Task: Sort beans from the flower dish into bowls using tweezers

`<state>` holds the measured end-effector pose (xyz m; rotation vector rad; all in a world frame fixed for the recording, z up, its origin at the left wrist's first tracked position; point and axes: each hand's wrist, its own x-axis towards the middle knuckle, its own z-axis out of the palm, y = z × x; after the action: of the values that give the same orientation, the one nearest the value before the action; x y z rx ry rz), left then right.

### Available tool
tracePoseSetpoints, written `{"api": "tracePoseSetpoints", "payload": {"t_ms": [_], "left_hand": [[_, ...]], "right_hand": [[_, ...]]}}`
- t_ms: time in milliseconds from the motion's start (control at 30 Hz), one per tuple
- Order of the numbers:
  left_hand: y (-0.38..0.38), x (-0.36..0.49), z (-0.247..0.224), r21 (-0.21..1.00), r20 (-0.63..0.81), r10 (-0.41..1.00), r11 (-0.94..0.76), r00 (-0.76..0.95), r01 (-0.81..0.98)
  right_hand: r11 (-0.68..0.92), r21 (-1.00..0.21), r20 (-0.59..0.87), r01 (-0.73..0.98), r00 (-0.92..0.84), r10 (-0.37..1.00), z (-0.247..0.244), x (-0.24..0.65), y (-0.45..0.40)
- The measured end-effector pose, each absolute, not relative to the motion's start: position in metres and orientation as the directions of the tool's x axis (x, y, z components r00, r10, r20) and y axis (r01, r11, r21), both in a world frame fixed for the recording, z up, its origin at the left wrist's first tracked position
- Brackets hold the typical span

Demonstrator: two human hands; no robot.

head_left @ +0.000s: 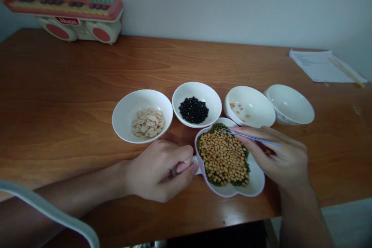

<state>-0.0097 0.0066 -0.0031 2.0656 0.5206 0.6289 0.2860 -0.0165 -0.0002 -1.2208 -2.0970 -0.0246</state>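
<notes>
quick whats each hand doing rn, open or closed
Left hand: closed, gripping the handle of the pink-rimmed white dish.
Right hand: closed, pinching the tweezers.

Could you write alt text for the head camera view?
The right hand holds slim tweezers over yellow and green beans in a pink-rimmed white dish, whose handle the left hand grips. White bowls behind hold pale nut halves, black beans and a few tan beans, on a wooden table.
</notes>
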Motion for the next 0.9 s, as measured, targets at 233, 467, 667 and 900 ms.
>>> {"api": "tracePoseSetpoints", "payload": {"t_ms": [233,467,667,900], "left_hand": [[0.006,-0.010,-0.003,0.849,0.238,0.574,-0.515,0.784,0.120],[0.006,-0.010,-0.003,0.847,0.232,0.572,-0.516,0.786,0.125],[0.006,-0.010,-0.003,0.844,0.224,0.578,-0.517,0.785,0.140],[0.006,-0.010,-0.003,0.844,0.230,0.578,-0.519,0.783,0.134]], "right_hand": [[0.533,-0.347,0.561,0.771,-0.285,0.777,0.001,0.286,-0.017],[0.484,-0.337,0.556,0.808,-0.243,0.795,0.004,0.286,-0.020],[0.496,-0.303,0.690,0.814,-0.172,0.703,0.001,0.287,-0.023],[0.335,-0.378,0.833,0.863,0.159,0.531,-0.006,0.291,-0.021]]}}
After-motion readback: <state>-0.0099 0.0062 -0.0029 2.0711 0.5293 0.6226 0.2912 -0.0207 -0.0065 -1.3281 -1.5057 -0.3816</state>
